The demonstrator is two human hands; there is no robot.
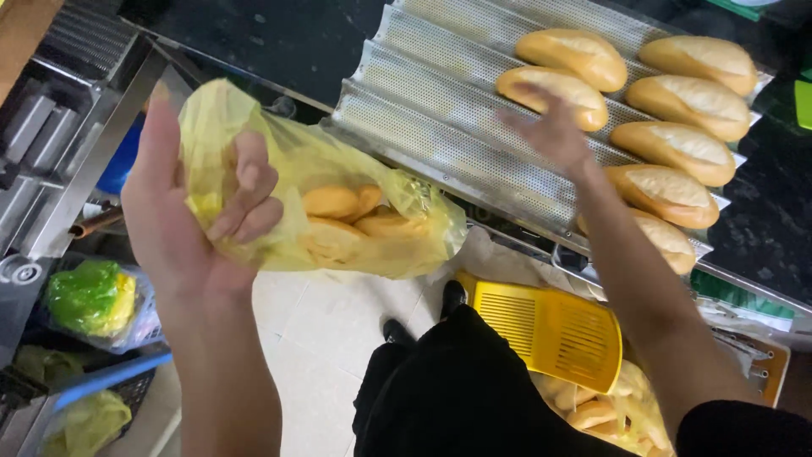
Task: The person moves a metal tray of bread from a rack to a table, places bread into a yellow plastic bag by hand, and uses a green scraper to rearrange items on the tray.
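Observation:
My left hand (194,199) grips the gathered mouth of a thin yellow plastic bag (338,182) that holds a few bread rolls (342,203). The bag hangs out to the right of the hand, above the floor. My right hand (550,127) is open with fingers spread and hovers over a perforated, wavy metal baking tray (431,110). It is nearest a golden bread loaf (554,89) on that tray, just short of it. Several more loaves (677,148) lie in the tray's grooves at the right.
A yellow slotted plastic basket (550,326) sits by my right knee over a bag of rolls (605,415). The tray rests on a dark stone counter (279,38). At the left are metal equipment (63,127), green bags in a basket (89,296) and a blue crate (101,381).

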